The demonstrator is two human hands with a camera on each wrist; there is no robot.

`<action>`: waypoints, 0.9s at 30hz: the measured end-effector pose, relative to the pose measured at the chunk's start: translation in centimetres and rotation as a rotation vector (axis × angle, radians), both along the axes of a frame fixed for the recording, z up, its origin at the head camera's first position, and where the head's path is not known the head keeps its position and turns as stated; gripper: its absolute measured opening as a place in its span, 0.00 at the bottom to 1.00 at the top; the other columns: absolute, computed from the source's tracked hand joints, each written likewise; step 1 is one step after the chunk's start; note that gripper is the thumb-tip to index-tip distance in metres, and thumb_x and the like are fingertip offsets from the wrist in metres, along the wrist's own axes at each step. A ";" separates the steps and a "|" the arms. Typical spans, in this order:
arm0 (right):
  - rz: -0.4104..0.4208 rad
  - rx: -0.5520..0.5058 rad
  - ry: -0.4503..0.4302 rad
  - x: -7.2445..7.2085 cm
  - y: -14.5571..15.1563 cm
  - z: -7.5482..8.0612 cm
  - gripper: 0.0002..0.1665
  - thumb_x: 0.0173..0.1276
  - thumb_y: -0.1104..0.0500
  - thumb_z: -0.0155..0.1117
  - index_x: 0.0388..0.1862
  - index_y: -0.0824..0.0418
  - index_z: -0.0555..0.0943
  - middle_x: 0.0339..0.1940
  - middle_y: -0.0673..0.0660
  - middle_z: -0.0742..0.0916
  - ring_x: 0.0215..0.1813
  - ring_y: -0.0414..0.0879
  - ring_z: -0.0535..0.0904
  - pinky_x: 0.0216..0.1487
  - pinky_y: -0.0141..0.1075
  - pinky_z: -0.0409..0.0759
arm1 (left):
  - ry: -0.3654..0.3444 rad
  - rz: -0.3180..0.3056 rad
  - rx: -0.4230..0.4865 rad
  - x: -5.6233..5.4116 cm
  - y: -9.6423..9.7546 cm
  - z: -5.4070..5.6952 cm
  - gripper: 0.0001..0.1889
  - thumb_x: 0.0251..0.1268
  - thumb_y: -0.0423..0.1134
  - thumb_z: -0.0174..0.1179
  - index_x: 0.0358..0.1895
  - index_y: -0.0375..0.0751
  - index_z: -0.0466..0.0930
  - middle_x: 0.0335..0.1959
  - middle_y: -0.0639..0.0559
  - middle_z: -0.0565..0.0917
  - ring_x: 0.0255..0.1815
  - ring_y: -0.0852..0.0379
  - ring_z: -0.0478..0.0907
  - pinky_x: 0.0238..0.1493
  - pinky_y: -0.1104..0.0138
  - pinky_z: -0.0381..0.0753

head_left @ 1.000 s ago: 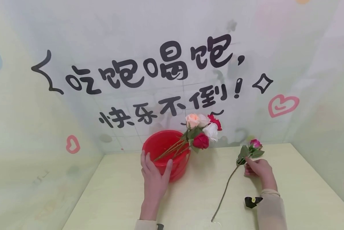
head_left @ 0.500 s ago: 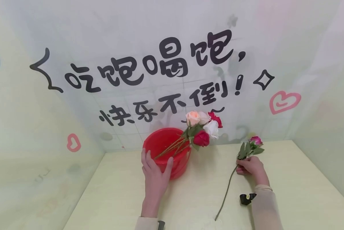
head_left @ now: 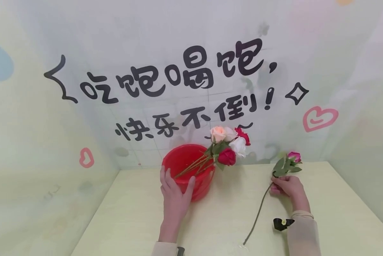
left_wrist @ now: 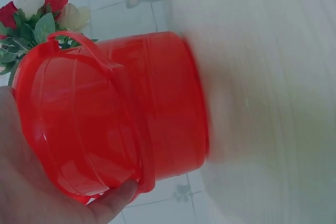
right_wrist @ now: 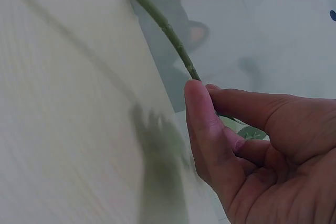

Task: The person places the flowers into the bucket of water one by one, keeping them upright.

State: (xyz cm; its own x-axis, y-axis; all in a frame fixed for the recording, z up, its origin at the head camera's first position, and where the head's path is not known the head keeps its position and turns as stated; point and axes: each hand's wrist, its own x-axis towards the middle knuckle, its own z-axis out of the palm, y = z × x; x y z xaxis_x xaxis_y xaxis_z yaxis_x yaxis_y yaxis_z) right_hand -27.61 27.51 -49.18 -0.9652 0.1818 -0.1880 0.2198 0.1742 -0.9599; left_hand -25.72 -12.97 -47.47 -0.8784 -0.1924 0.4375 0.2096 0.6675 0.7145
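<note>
A red plastic bucket [head_left: 201,195] stands on the table, and my left hand [head_left: 174,206] grips its near side, fingers at the left of the rim and thumb at the right. Its handle loop shows in the left wrist view. Several artificial roses [head_left: 227,156] in peach, white and red lean out of the bucket to the right, stems inside. To the right, my right hand [head_left: 290,190] pinches a magenta rose [head_left: 294,156] by its stem just below the leaves. The green stem [right_wrist: 167,28] passes between thumb and fingers in the right wrist view; its lower end reaches toward me.
The pale wooden table [head_left: 229,220] meets a printed wall sheet [head_left: 146,42] with dark lettering at the back, and sheets rise at both sides. A small black device [head_left: 283,224] sits at the right wrist.
My right hand has slid from beside the leaves down to the stem just below them, and the magenta rose has shifted slightly right. The left hand keeps its grip on the bucket.
</note>
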 end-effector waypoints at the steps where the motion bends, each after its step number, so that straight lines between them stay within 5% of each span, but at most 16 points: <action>1: -0.008 -0.029 0.006 0.0 0.0 0.2 0.15 0.79 0.61 0.63 0.42 0.76 0.80 0.24 0.50 0.89 0.27 0.36 0.87 0.34 0.28 0.85 | -0.001 0.001 0.000 0.0 0.0 0.0 0.60 0.61 0.59 0.75 0.85 0.45 0.43 0.85 0.52 0.47 0.76 0.45 0.60 0.55 0.45 0.87; 6: -0.049 -0.163 0.060 0.5 -0.2 1.6 0.19 0.80 0.64 0.61 0.54 0.83 0.73 0.25 0.50 0.88 0.27 0.36 0.88 0.37 0.31 0.88 | -0.002 0.008 -0.005 0.0 0.1 -0.1 0.60 0.60 0.59 0.76 0.85 0.46 0.43 0.85 0.53 0.47 0.76 0.45 0.60 0.55 0.45 0.87; 14: -0.118 -0.151 0.217 1.6 -0.5 4.9 0.26 0.81 0.63 0.60 0.64 0.83 0.68 0.32 0.46 0.87 0.32 0.35 0.88 0.42 0.31 0.88 | 0.005 0.006 -0.001 -0.1 0.1 -0.1 0.61 0.59 0.59 0.76 0.86 0.47 0.43 0.86 0.53 0.47 0.77 0.46 0.60 0.55 0.46 0.87; 27: -0.361 -0.440 0.483 4.7 -2.0 10.8 0.14 0.72 0.64 0.72 0.51 0.67 0.78 0.34 0.50 0.89 0.30 0.41 0.90 0.37 0.34 0.89 | 0.013 0.008 -0.008 -0.2 0.0 -0.2 0.60 0.60 0.59 0.76 0.85 0.46 0.44 0.86 0.52 0.47 0.76 0.45 0.60 0.55 0.46 0.87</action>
State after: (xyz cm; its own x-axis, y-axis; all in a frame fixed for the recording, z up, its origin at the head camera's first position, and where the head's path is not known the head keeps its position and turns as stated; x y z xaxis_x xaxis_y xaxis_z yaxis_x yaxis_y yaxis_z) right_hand -22.86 25.56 -38.41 -0.8533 0.5089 0.1134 -0.2734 -0.2515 -0.9284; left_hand -25.91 -12.93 -47.69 -0.8710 -0.1956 0.4506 0.2140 0.6746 0.7065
